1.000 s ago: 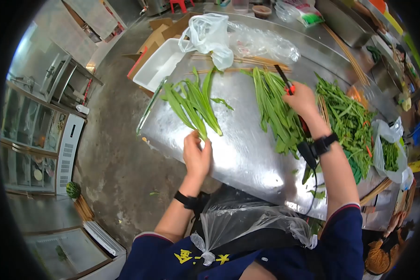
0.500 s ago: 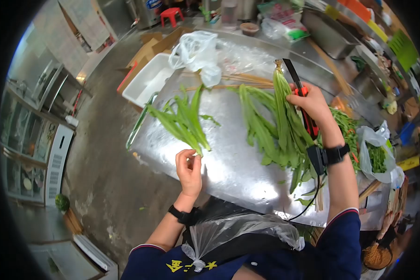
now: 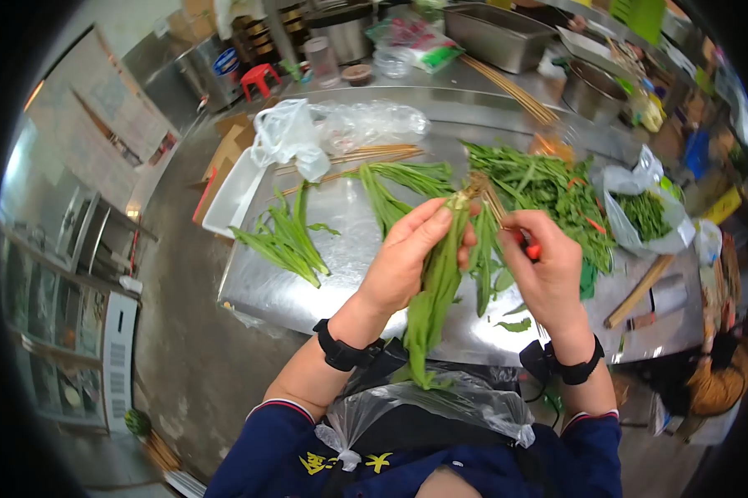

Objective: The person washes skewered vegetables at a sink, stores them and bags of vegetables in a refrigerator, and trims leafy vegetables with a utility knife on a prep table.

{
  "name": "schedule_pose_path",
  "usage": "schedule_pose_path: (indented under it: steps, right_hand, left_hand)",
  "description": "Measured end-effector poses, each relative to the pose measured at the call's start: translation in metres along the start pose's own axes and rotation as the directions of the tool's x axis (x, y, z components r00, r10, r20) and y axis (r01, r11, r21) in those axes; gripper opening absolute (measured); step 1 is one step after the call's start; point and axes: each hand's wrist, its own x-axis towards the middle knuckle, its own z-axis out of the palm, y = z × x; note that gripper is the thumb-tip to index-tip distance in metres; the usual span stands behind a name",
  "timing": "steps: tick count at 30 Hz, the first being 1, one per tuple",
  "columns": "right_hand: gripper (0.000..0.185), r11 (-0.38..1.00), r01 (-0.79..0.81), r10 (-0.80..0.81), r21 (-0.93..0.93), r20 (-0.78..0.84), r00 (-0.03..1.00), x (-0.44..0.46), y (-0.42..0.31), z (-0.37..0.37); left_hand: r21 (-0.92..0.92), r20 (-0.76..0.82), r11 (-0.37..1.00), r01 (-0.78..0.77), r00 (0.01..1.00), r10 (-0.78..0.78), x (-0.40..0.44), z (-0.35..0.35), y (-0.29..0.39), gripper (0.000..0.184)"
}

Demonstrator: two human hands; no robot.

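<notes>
My left hand [image 3: 403, 261] is closed around a head of long-leaved greens [image 3: 434, 290] near its root end, with the leaves hanging down toward my apron. My right hand [image 3: 548, 261] is closed on a red and black utility knife [image 3: 532, 247], mostly hidden by the fingers. It is just right of the root end [image 3: 472, 187]; whether the blade touches the stem I cannot tell. A small pile of trimmed leaves [image 3: 287, 241] lies on the left of the metal table [image 3: 361, 295]. More long leaves [image 3: 382, 203] lie behind my left hand.
A heap of greens [image 3: 548, 199] and a plastic bag of greens [image 3: 644, 212] are at the right. White plastic bags [image 3: 291, 137], bamboo sticks [image 3: 366, 155] and a white tub [image 3: 233, 195] stand at the back left. A wooden-handled tool [image 3: 638, 290] lies near the right edge.
The head of greens has passed from my right hand to my left, which left the trimmed leaves. It is now lower and closer to my body. The knife stays in my right hand.
</notes>
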Motion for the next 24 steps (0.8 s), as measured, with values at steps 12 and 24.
schedule_pose_path:
  steps: [12, 24]
  right_hand:
    - [0.022, 0.943, 0.054, -0.058, -0.329, -0.003, 0.998, -0.037, 0.021, -0.028]
    - [0.012, 0.958, -0.214, 0.184, -0.189, -0.164, 0.969, -0.054, 0.055, -0.032]
  left_hand:
    - [-0.109, 0.224, 0.942, 0.317, 0.931, -0.288, 0.012, 0.027, -0.038, 0.036]
    - [0.027, 0.204, 0.954, 0.299, 0.932, -0.298, 0.009, 0.024, -0.042, 0.043]
